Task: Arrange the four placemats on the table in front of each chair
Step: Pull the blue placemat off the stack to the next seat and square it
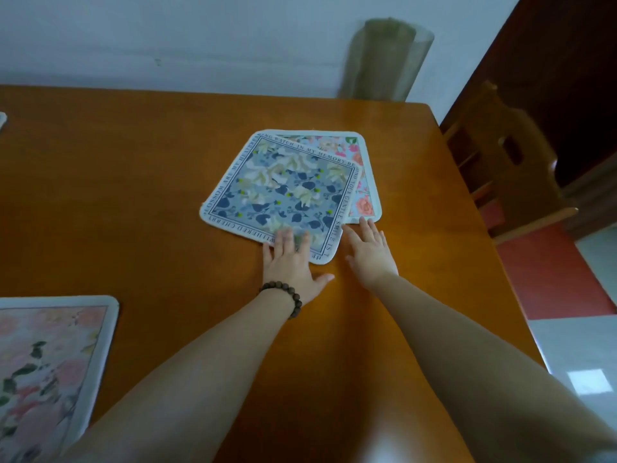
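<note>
So closest to the camera on the left there's a pink floral placemat (50, 365) lying flat near the table's front edge, partly cut off by the frame. Both bare arms reach out over the orange wooden table (133, 195). The left hand (292, 265), with a dark bead bracelet (283, 297) on the wrist, is spread flat, fingers open and pressing on the near corner of the blue floral placemat (283, 188), not gripping it. The right hand (369, 250) is open too, fingertips just touching the edge of the rose placemat (362, 195) that sits underneath the blue one, skewed and sticking out to the right. Further back, a wooden chair (507, 168) stands by the table's right side, and a greenish mesh roll (384, 58) leans on the white wall
</note>
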The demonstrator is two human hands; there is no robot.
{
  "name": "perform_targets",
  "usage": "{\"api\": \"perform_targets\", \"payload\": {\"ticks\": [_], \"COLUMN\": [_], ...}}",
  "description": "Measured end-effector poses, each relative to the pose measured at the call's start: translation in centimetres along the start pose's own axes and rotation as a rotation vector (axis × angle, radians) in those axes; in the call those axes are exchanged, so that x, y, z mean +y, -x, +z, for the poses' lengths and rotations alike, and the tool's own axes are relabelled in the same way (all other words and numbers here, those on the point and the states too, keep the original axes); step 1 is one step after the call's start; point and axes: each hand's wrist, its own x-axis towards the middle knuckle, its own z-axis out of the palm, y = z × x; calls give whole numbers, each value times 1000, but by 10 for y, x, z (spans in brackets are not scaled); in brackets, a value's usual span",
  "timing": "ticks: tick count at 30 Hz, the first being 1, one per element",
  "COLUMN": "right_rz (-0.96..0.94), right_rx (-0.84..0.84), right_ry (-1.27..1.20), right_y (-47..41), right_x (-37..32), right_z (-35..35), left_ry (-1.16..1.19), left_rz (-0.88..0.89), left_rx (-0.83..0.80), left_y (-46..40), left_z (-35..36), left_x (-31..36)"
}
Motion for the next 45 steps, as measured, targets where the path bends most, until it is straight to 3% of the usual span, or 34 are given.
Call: {"api": "perform_targets", "payload": {"ticks": [6, 13, 22, 26, 37, 45], "right_rz": [-102, -203, -254, -301, -350, -268], "right_rx": [34, 64, 119, 90, 7, -46], "right_ry": [-108, -170, -143, -73, 90, 133], "right_y": [-52, -53, -56, -54, 23, 124], "right_x": [20, 31, 12, 3, -36, -47], "right_z": [8, 17, 16, 16, 18, 27], "left_ry": [-50, -92, -15, 129, 407, 498], "left_rz": [-10, 22, 104, 158, -22, -30], "left_rx": [46, 94, 25, -28, -54, -126], "left_y": [-45, -52, -27, -1, 72, 147], "left_z": [28, 33, 20, 12, -12, -11], "left_x": [30, 22, -26, -59, -103, -100]}}
